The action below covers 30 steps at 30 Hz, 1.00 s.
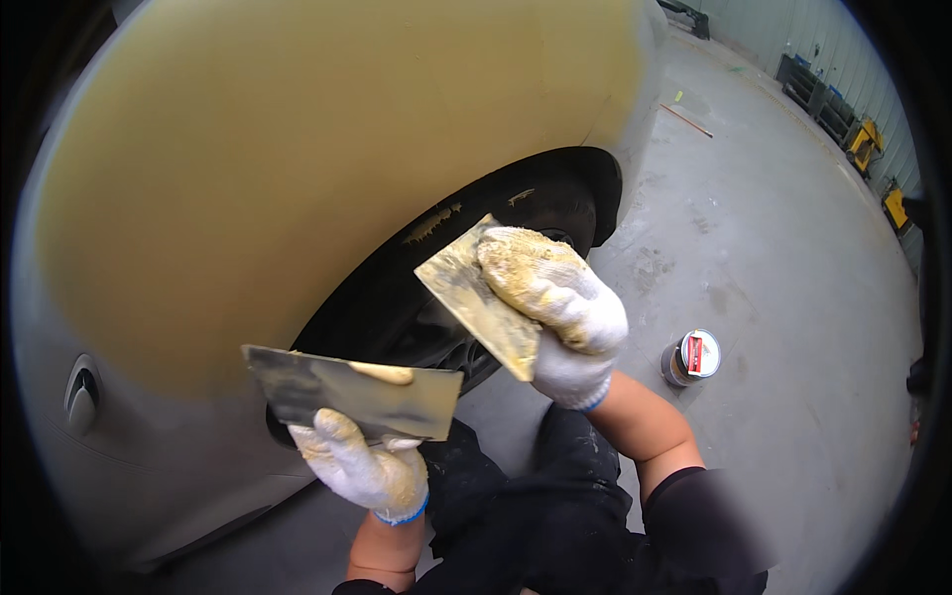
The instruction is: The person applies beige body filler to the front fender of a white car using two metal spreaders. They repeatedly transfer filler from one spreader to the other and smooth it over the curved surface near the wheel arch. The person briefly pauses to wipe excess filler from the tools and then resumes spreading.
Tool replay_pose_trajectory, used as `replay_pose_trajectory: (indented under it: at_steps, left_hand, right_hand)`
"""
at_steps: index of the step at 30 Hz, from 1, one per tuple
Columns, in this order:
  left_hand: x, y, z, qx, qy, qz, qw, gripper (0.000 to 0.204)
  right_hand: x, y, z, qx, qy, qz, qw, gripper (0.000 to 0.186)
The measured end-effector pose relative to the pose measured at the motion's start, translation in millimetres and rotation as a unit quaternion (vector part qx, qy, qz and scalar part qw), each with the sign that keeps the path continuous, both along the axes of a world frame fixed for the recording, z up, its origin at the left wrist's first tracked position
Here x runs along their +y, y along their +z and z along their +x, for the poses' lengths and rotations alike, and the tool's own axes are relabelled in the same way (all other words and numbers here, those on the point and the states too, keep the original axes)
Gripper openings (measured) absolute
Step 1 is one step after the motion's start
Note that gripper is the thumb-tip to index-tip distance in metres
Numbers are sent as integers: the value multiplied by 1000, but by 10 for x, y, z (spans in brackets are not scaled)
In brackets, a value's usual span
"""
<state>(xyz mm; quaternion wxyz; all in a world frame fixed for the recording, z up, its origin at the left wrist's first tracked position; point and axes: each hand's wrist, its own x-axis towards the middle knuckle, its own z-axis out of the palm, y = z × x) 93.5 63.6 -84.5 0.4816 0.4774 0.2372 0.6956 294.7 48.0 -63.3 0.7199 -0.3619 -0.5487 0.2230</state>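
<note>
My left hand (367,476), in a white knit glove stained with filler, grips a wide flat spreader plate (342,389) from below. A dab of yellowish body filler (382,373) lies along its upper edge. My right hand (555,293), its glove caked with filler, is closed on a smaller rectangular filler spreader (481,302) smeared with yellow. Both tools are held apart, in front of the wheel arch. Beyond them, a broad coat of yellow filler (327,129) covers the car's body panel. Filler smears (433,224) mark the black wheel arch trim (555,188).
On the grey floor (773,446) to the right stands a round can (691,358) with a red item on its lid. Yellow equipment (865,146) and dark parts (818,99) line the far wall. A thin stick (686,120) lies on the floor. A door handle (82,395) shows at left.
</note>
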Motion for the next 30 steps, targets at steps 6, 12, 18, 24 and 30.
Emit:
replay_pose_trajectory:
  at_steps: [6,12,18,24,30]
  left_hand:
    - [14,92,128,-31,48,39,998,43]
    - [-20,247,-28,-38,9,13,999,42]
    - [-228,302,9,-22,-3,9,1000,42]
    - [-192,281,-57,-30,-10,1,1000,44]
    - [-31,155,-30,32,9,1,999,48]
  right_hand:
    - [-246,184,323,-309,95,-25,946,46]
    - [159,1497,838,-368,-266,200,868,31]
    - [1340,3130,800,-471,-272,284,789,26]
    - [1337,3424,447,-526,-207,105,818,26]
    - [1030,2487,301,-514,-269,168,797,29]
